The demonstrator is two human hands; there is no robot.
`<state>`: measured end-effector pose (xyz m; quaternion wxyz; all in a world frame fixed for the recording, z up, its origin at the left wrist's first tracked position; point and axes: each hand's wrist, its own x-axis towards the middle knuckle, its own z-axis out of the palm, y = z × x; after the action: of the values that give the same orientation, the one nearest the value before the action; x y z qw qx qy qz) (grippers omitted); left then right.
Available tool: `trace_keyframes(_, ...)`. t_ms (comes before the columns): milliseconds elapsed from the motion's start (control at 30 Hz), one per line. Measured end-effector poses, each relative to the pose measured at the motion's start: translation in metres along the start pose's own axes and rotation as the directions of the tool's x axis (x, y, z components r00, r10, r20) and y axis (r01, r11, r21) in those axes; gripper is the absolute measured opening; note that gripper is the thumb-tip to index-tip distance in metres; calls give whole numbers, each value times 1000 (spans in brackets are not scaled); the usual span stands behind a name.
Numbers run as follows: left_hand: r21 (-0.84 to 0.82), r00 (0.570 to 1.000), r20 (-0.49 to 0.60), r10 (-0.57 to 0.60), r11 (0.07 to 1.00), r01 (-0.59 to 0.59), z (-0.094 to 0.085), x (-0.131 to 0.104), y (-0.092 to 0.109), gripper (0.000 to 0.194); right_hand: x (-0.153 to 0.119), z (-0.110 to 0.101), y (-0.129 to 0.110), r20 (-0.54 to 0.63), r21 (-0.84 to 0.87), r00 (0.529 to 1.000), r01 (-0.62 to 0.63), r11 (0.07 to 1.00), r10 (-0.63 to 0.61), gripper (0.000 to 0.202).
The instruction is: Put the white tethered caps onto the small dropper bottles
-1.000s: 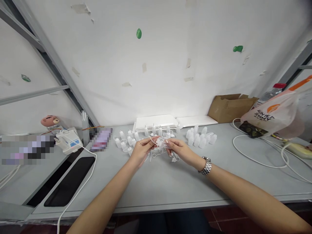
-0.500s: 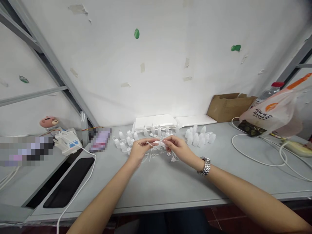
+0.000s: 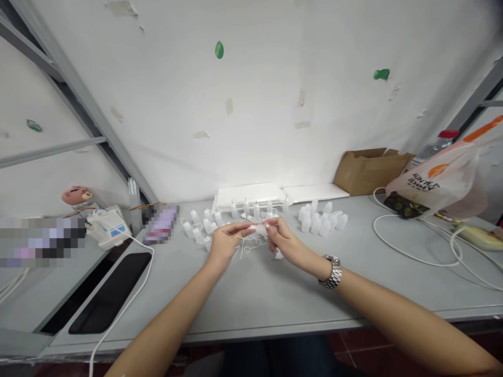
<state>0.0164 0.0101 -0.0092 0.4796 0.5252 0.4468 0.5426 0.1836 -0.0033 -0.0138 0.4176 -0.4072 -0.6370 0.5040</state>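
At the left of the frame, a pink toy head (image 3: 77, 195) sits above a flat black pad (image 3: 110, 293) on the counter (image 3: 267, 298). Left of centre, needle-tipped bottles (image 3: 207, 225) stand close to your left hand (image 3: 226, 243), whose fingers are clamped on a small white plastic piece (image 3: 258, 229) at the middle of the frame. Your right hand (image 3: 286, 242) pinches that piece's right end, fingers together. Loose ring-ended strips (image 3: 247, 249) lie below it. Right of centre cluster bottles without needles (image 3: 315, 224); farther right are a cardboard box (image 3: 365, 175) and a plastic bag (image 3: 440, 183).
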Motion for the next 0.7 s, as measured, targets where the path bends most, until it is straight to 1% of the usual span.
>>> trace_keyframes(67,2,1000,-10,-6,1000,6,-2,1,-1,19,0,1,-1,17,28,1000,-2,1000,2,33)
trace_keyframes(100,8,1000,-11,1,1000,-1,-2,1,-1,19,1,1,-2,32,69,999,-26,997,24,33)
trace_keyframes(167,29,1000,-4,25,999,-25,-1,0,0,17,2,1,-5,76,170,992,-109,979,97,37)
trace_keyframes(233,58,999,23,44,997,-45,0,-3,3,15,2,0,-8,131,236,973,-216,947,189,42)
trace_keyframes(300,85,999,42,30,996,-33,2,-5,5,14,2,-1,-10,175,264,951,-294,918,255,46)
trace_keyframes(333,90,999,35,10,996,-13,3,-5,6,14,3,-1,-10,188,275,946,-308,911,263,46)
trace_keyframes(400,71,999,-18,-35,997,36,2,-4,6,17,3,-1,-10,164,272,960,-266,925,228,44)
trace_keyframes(467,31,995,-74,-69,997,71,-1,-1,5,19,3,-1,-8,85,212,985,-166,963,151,38)
trace_keyframes(500,16,993,-83,-79,997,80,-2,1,4,20,4,-2,-7,41,167,993,-116,979,111,35)
trace_keyframes(567,7,994,-74,-85,996,85,-5,3,3,21,5,-2,-5,-13,92,998,-52,994,54,33)
trace_keyframes(700,13,997,-30,-76,997,76,-5,2,2,21,5,-3,-3,-36,33,999,-27,999,28,33)
